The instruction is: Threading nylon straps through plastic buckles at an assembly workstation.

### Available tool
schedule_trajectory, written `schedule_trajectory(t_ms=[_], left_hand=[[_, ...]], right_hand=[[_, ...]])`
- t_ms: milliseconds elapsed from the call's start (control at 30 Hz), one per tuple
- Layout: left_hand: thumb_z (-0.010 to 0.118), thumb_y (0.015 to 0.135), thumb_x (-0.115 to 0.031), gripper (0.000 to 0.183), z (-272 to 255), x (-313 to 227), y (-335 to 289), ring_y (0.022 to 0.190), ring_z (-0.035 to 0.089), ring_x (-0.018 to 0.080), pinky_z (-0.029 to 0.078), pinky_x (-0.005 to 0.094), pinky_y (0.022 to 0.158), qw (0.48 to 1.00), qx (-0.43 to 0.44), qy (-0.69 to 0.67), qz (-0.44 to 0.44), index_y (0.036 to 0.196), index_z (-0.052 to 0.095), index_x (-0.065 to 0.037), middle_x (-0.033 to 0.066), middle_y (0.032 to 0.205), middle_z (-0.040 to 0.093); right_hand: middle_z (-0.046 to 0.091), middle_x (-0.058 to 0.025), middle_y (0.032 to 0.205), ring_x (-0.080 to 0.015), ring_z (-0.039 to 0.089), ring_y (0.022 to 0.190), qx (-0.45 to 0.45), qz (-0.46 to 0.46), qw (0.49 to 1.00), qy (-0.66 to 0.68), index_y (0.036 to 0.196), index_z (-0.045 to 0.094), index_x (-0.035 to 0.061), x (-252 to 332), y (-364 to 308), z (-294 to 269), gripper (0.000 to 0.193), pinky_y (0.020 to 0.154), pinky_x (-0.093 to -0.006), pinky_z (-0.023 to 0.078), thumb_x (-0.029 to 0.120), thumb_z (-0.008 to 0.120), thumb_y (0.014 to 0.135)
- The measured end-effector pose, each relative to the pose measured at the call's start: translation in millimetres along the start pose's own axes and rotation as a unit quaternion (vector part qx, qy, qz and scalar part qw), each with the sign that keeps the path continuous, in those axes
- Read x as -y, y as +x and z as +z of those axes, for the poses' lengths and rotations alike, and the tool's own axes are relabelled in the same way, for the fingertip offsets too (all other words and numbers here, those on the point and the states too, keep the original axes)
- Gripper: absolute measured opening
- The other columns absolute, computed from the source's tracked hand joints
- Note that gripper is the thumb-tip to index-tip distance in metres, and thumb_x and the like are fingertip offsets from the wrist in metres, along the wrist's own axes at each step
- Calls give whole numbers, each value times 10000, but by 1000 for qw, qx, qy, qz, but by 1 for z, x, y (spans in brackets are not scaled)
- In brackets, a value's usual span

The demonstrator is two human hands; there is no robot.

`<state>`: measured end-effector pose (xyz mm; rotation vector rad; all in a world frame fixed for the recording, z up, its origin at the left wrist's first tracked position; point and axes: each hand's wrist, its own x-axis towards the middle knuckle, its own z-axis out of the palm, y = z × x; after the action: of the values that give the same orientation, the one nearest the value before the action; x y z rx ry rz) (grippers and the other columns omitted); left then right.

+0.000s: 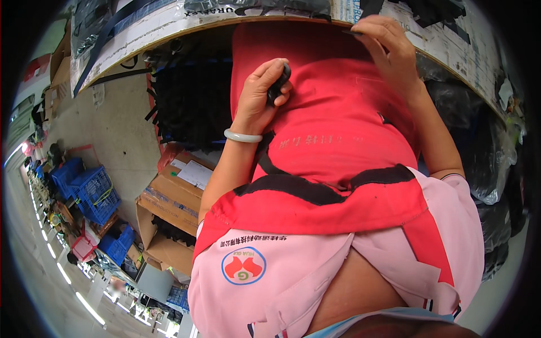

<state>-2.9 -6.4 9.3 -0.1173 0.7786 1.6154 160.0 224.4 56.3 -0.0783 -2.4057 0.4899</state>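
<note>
My left hand [262,93], with a pale bangle [242,136] at its wrist, is closed around a small black object [278,84] in front of the red apron [332,129]. The object is rounded and smooth-looking; its exact kind does not show. At the front edge of the worktable [304,21], my right hand [391,53] has its fingers bent together. A thin dark piece [352,32] sticks out from the fingertips, too small to name. The two hands are apart.
Black strap material [189,96] hangs below the table on the left. Beside me stands an open cardboard box [169,208], with blue crates [96,194] farther left. Clear plastic bags with dark contents [487,163] are at the right. Black pieces [434,11] lie on the tabletop.
</note>
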Motion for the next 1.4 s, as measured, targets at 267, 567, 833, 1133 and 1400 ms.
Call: schedule_trajectory(t_ms=[267, 567, 833, 1133, 1400], left_hand=[[534, 982, -325, 361, 24, 6, 10, 567, 532, 121, 391, 214, 416, 993, 2, 112, -49, 1121, 603, 1, 49, 784, 583], [619, 931, -172, 326, 32, 6, 6, 558, 549, 102, 380, 197, 407, 987, -21, 139, 79, 1206, 589, 2, 46, 778, 609], [652, 883, -73, 182, 25, 8, 16, 525, 543, 52, 381, 179, 416, 937, -110, 277, 183, 1040, 691, 11, 18, 713, 642], [665, 874, -62, 191, 30, 18, 20, 537, 487, 12, 362, 168, 452, 891, -107, 362, 251, 1049, 698, 6, -29, 689, 614], [662, 876, -79, 181, 28, 16, 21, 536, 486, 14, 359, 166, 448, 898, -118, 353, 234, 1033, 706, -1, -22, 680, 610]], right_hand=[[647, -70, 844, -253, 631, 746, 153, 11, 977, 145, 1132, 629, 103, 50, -9, 54, 296, 662, -338, 518, 113, 649, 837], [655, 6, 812, -33, 576, 722, 85, 445, 741, 496, 1043, 649, 13, 50, -2, 63, 193, 640, -187, 469, 165, 642, 923], [623, 17, 704, -23, 531, 569, 145, 464, 759, 433, 945, 632, 18, 50, 4, 50, 198, 484, -180, 414, 216, 627, 935], [639, -33, 719, -63, 574, 552, 106, 519, 661, 532, 917, 627, 21, 58, 3, 55, 197, 480, -189, 449, 218, 617, 934], [638, -32, 727, -69, 583, 559, 131, 523, 645, 541, 915, 630, 25, 63, 1, 56, 193, 495, -198, 472, 217, 622, 927]])
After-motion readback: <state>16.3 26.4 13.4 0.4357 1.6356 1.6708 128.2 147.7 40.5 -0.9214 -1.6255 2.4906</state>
